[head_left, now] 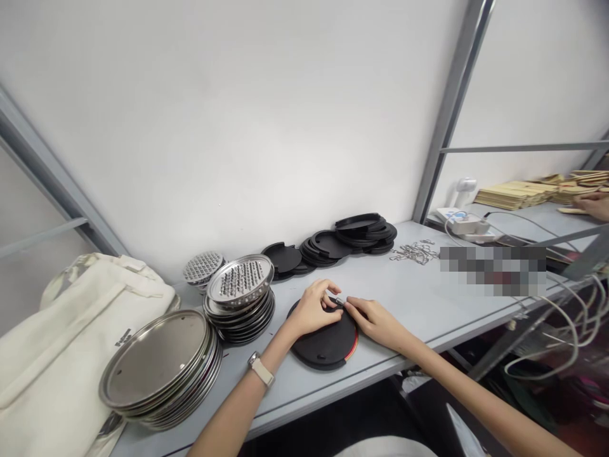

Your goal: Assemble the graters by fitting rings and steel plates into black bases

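Note:
A round black disc (318,346) with a raised rim lies flat near the table's front edge. A red and yellow line shows along its right edge. My left hand (316,308) reaches over the disc, fingers curled in a pinch around a small shiny metal piece (339,301) at the disc's far rim. From the right, my right hand (375,320) pinches that same piece between thumb and forefinger, its side by the rim. The exact shape of the piece is partly hidden by the fingers.
Left of me stand round metal plates (157,358) in a stack, metal graters (241,279) on stacked discs, and a cream bag (71,336). Black rimmed discs (328,244) line the wall. Loose metal pieces (416,252) lie rightward. Beyond are cables (578,330), wooden pieces (516,193) and another person's hand (594,205).

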A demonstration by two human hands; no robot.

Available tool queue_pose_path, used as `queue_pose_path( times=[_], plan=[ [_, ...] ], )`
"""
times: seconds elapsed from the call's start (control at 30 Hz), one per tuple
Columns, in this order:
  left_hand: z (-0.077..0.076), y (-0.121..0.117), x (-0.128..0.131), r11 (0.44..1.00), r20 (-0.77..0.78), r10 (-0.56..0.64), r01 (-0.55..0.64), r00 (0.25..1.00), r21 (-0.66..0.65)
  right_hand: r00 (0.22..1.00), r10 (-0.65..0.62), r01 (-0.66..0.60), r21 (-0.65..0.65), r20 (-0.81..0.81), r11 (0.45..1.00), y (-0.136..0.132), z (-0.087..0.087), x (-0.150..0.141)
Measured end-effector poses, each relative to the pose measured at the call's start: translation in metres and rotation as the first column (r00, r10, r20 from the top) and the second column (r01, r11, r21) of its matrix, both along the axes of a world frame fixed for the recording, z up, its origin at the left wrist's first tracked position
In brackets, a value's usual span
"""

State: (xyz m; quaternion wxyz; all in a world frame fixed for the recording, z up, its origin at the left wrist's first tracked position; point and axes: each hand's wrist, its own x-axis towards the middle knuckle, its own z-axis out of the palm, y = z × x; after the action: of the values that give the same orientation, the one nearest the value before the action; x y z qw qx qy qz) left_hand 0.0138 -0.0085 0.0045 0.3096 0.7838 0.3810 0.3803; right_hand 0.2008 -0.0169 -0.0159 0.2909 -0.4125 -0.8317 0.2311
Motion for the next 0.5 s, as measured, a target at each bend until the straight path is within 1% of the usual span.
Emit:
queue_pose_path(
  times=[0.1, 0.17, 0.3, 0.5],
  plan=[
    [0.0007, -0.0007, 0.0002, 1.0, -0.021, 0.007, -0.007, 1.0, -0.006, 1.0, 0.006, -0.006, 0.004, 0.023, 1.0, 0.0003, -0.0006, 0.001],
    [0.0011, -0.0007, 0.0003, 0.999, -0.027, 0.001, -0.002, 1.0, -0.033, 0.999, 0.004, -0.005, 0.011, 0.035, 1.0, 0.0008, -0.0014, 0.0018],
    [0.0003, 0.0002, 0.0004, 0.995, -0.013, -0.003, 0.001, 1.0, -0.097, 0.999, 0.007, -0.008, 0.024, 0.041, 1.0, 0.001, -0.0024, 0.0026],
    [-0.0035, 0.0027, 0.0, 0.992, 0.022, -0.019, 0.022, 1.0, -0.124, 0.999, -0.007, 0.006, 0.031, 0.033, 1.0, 0.0001, -0.0021, 0.0012]
  ],
)
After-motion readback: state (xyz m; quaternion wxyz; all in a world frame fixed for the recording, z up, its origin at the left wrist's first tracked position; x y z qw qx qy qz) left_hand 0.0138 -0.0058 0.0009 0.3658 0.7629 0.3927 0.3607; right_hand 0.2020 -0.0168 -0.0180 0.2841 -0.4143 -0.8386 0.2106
